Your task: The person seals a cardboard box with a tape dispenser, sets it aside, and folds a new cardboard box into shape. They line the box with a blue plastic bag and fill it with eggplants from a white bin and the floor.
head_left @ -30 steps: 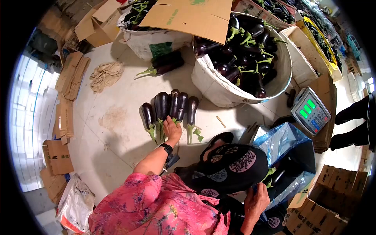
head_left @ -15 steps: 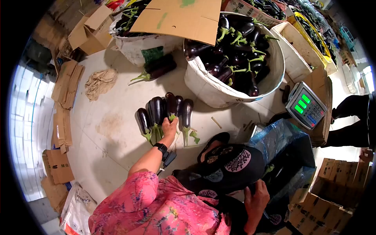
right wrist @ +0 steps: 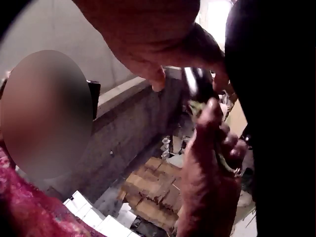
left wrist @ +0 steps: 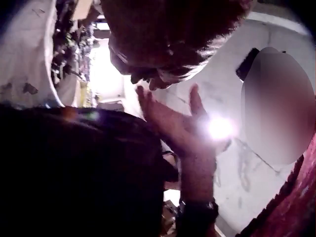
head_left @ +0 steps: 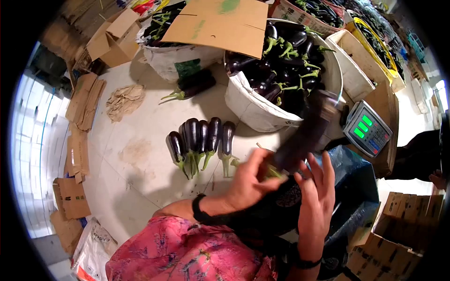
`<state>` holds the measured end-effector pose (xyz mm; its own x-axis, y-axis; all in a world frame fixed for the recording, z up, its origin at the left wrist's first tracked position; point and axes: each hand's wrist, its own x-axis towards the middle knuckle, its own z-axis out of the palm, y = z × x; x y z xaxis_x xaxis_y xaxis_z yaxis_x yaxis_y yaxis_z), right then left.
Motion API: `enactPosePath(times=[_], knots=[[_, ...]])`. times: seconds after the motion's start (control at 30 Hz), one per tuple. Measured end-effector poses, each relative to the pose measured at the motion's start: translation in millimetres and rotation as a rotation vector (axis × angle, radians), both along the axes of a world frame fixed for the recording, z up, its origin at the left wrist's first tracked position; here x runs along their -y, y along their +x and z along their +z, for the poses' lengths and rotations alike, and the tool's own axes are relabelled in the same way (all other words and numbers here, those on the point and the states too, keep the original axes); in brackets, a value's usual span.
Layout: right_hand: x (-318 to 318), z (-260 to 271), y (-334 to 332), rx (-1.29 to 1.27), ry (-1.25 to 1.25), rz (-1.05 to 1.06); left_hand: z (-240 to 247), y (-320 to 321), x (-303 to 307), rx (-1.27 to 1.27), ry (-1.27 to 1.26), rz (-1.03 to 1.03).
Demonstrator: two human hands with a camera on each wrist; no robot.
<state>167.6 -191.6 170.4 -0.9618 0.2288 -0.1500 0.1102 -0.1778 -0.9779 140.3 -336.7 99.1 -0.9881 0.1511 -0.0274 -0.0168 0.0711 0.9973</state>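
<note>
My left hand (head_left: pixel 251 180) grips a dark purple eggplant (head_left: pixel 300 140) at its green stem end. The fruit is blurred and tilts up to the right, above my lap. Close beside its lower end my right hand (head_left: pixel 316 201) has its fingers spread and extended. In the right wrist view the left hand (right wrist: pixel 207 168) clasps the stem, with the right hand (right wrist: pixel 148 39) over the fruit. The left wrist view shows the right hand (left wrist: pixel 180 126) with parted fingers. On the floor, several eggplants (head_left: pixel 213 136) lie side by side, stems toward me.
A big white tub (head_left: pixel 248 103) of eggplants stands ahead, partly under a cardboard sheet (head_left: pixel 215 23). To the right are a lit digital scale (head_left: pixel 368 129), a blue plastic-lined container (head_left: pixel 351 182) and cardboard boxes (head_left: pixel 408 210). A crumpled cloth (head_left: pixel 125 102) lies at left.
My left hand has picked an eggplant up from the floor row and carried it right, over my lap. My right hand has risen from the lap to beside it, fingers now extended.
</note>
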Motion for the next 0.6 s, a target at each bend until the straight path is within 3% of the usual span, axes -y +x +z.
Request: enactPosePath(times=[0.03,0.07,0.1,0.2,0.27,0.33,0.4,0.47,0.6], knots=[[-1.6,-3.1,-12.4,-0.019,-0.055,0.058,5.6,5.9,-10.1,-0.118,0.009,-0.036],[1.8,-1.1,-17.3,0.045,-0.062,-0.074,9.2,8.4,-15.7,-0.238,0.019,-0.075],[-2.9,1.9,-19.0,0.01,-0.145,-0.105,11.0,7.0,-10.6,-0.25,0.125,-0.187],[-32.3,-1.9,-14.6,-0.061,-0.303,-0.162,-42.2,-10.8,15.3,-0.083,0.102,-0.198],[-47.4,-3.2,-10.0,-0.116,-0.372,-0.151,-117.7,-30.2,37.2,0.08,0.009,0.089],[-60.6,-12.8,-4.3,-0.125,-0.473,-0.16,-232.9,-31.5,72.0,0.108,-0.416,0.287],[-66.3,-14.7,1.2,-0.071,-0.453,-0.122,-288.4,-18.2,86.7,0.264,-0.81,0.421],[-62.6,-17.5,4.1,-0.059,-0.473,-0.143,-321.5,-11.3,89.5,0.476,-0.884,0.447],[-67.1,-18.5,8.4,-0.054,-0.628,-0.14,-325.6,-9.1,71.6,0.692,-1.0,0.489]])
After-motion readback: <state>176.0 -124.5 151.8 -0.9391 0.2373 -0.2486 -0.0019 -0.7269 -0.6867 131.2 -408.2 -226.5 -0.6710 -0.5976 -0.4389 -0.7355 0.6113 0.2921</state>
